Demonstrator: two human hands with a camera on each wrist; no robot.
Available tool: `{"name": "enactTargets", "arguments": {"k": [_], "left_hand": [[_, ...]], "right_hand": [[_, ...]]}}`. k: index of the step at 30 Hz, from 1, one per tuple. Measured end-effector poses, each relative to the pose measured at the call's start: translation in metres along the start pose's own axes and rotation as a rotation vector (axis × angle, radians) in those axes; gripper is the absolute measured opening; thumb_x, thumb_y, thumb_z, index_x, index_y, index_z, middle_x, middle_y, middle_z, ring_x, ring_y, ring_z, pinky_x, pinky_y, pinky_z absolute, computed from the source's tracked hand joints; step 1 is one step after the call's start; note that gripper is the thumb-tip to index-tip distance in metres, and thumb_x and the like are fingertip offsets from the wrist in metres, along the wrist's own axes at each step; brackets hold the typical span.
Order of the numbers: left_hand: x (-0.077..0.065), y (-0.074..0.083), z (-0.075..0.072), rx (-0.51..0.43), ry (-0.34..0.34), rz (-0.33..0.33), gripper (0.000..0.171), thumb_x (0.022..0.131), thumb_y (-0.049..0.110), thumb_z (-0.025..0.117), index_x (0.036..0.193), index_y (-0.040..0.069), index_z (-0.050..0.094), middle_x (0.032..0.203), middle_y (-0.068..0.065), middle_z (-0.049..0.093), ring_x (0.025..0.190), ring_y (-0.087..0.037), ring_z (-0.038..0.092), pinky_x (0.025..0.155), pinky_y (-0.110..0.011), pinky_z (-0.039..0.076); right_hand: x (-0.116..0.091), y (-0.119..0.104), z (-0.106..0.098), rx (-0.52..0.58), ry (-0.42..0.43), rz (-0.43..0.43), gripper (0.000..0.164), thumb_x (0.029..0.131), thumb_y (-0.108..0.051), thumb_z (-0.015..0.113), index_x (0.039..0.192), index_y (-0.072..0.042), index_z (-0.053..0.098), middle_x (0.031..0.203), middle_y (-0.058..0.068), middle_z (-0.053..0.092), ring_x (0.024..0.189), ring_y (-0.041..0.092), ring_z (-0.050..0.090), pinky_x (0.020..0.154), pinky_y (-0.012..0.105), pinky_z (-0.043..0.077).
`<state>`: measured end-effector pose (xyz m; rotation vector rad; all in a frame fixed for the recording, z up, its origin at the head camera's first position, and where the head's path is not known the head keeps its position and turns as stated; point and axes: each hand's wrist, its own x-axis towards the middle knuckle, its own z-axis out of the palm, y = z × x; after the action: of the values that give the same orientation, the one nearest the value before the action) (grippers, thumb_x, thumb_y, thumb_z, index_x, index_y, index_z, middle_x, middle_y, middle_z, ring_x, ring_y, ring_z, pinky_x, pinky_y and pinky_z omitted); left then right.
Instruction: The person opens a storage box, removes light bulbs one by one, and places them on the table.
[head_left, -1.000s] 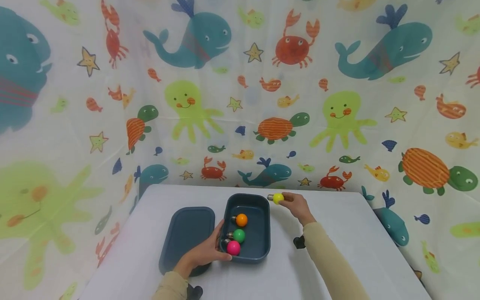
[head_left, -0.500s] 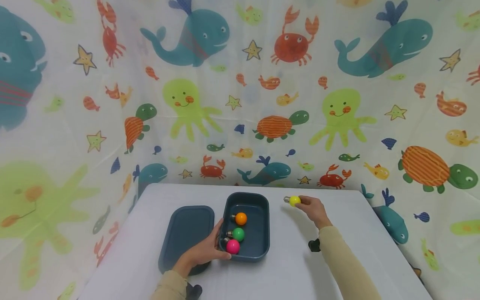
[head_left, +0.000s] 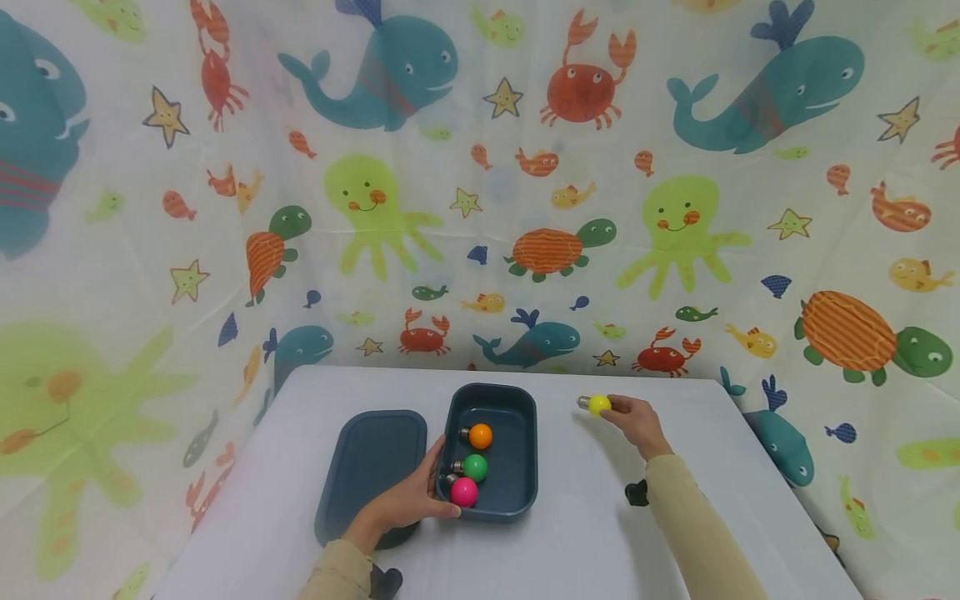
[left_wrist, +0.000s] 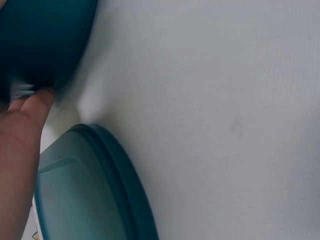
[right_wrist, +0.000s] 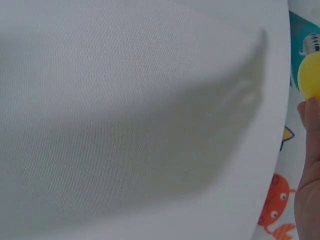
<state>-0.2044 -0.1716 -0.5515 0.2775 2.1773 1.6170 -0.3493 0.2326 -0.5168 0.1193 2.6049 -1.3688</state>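
A white fabric backdrop (head_left: 472, 75) printed with teal whales (head_left: 397, 75), orange-shelled turtles (head_left: 546, 251), lime octopuses (head_left: 363, 187) and red crabs (head_left: 579, 93) rises behind and beside the white worktop (head_left: 570, 533). Soft-edged shadows (right_wrist: 150, 150) fall across the worktop's pale surface.

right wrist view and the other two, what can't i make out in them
Round yellow, metal-based bulb, right wrist view: the right edge cuts off part of it.
Right hand, right wrist view: cropped by the same edge.
Dark blue oblong container, left wrist view: top and left edges crop it; its wall hides the inside.
Flat dark blue oblong lid, head view: the left hand covers part of its near end.
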Motion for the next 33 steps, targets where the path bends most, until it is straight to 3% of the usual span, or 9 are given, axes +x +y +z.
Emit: {"name": "enactTargets", "arguments": {"k": [20, 33], "left_hand": [[-0.003, 0.005, 0.002, 0.009, -0.004, 0.020, 0.115, 0.084, 0.026, 0.078, 0.156, 0.015, -0.010, 0.161, -0.023, 0.005, 0.141, -0.040, 0.031, 0.112, -0.058, 0.024], [-0.003, 0.002, 0.002, -0.007, -0.003, 0.005, 0.114, 0.084, 0.025, 0.078, 0.156, 0.016, -0.010, 0.161, -0.023, 0.005, 0.139, -0.039, 0.034, 0.111, -0.058, 0.026]], "right_hand": [[0.005, 0.019, 0.000, -0.049, -0.016, 0.037, 0.053, 0.095, -0.022, 0.065, 0.139, 0.003, 0.049, 0.139, 0.025, 0.051, 0.123, 0.037, 0.050, 0.104, 0.051, 0.041], [0.003, 0.030, -0.001, -0.156, -0.068, -0.007, 0.052, 0.095, -0.022, 0.066, 0.137, 0.004, 0.052, 0.137, 0.026, 0.052, 0.121, 0.040, 0.050, 0.102, 0.055, 0.042]]}}
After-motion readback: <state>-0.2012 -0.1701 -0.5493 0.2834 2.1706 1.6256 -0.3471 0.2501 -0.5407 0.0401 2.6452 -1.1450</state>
